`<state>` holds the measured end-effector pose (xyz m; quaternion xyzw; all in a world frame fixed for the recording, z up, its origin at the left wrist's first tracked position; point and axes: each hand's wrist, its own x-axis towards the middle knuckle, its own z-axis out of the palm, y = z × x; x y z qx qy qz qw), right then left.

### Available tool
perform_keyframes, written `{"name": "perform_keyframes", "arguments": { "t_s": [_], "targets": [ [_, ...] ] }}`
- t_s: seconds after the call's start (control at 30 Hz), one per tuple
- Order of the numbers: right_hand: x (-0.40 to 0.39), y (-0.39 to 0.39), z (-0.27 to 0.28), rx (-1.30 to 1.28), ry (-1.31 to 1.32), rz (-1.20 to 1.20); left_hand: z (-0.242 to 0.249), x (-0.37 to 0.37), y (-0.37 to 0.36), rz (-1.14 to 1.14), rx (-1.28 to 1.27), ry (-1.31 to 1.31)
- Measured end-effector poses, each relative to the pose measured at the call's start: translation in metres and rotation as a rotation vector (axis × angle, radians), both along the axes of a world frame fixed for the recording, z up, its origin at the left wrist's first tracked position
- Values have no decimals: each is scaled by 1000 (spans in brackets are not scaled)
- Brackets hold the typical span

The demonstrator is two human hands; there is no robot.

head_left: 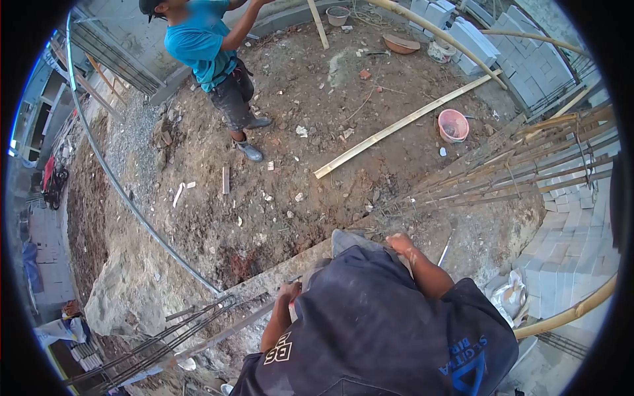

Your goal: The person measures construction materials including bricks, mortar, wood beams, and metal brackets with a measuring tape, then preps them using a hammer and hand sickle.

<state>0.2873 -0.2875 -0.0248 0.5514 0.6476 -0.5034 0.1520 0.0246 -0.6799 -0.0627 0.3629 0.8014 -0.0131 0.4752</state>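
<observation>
My left hand (289, 290) is beside the left side of my dark shirt (376, 317), close to the long concrete ledge (271, 280). Its fingers look curled, and whatever may be in them is too small to make out. My right hand (399, 243) is closed next to my grey-clad knee (353, 241), knuckles forward. Any thing inside that hand is hidden. A thin pale strip (446, 249) lies on the ground to its right.
A person in a blue shirt (195, 43) stands on the dirt ahead. Steel rebar (502, 168) runs at the right, near stacked grey blocks (568, 264). A wooden plank (403, 125), a pink bucket (453, 125) and a curved pipe (125, 188) are around. More rebar (165, 340) extends lower left.
</observation>
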Motion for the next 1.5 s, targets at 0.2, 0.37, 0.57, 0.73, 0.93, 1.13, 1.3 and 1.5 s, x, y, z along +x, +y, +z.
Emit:
{"name": "perform_keyframes", "arguments": {
  "t_s": [0.2,0.37,0.57,0.73,0.93,1.13,1.3,1.5],
  "targets": [
    [-84,83,-1,74,50,-75,4,-114,45,943,157,-177],
    [-173,143,21,-47,338,-450,3,-150,84,377,108,40],
    [-257,240,33,308,495,-491,-140,-194,84,-159,-253,-144],
    [-353,370,48,790,357,-319,-129,-273,120,242,-139,-96],
    [-475,471,164,1148,268,-256,-81,-382,195,649,47,-63],
    [-575,546,277,1543,210,-173,-89,-457,230,774,294,21],
    [-630,593,319,1810,289,37,-81,-426,230,1262,219,-209],
    [-648,645,315,1727,469,288,-95,-360,245,505,-19,5]
  ]
}}
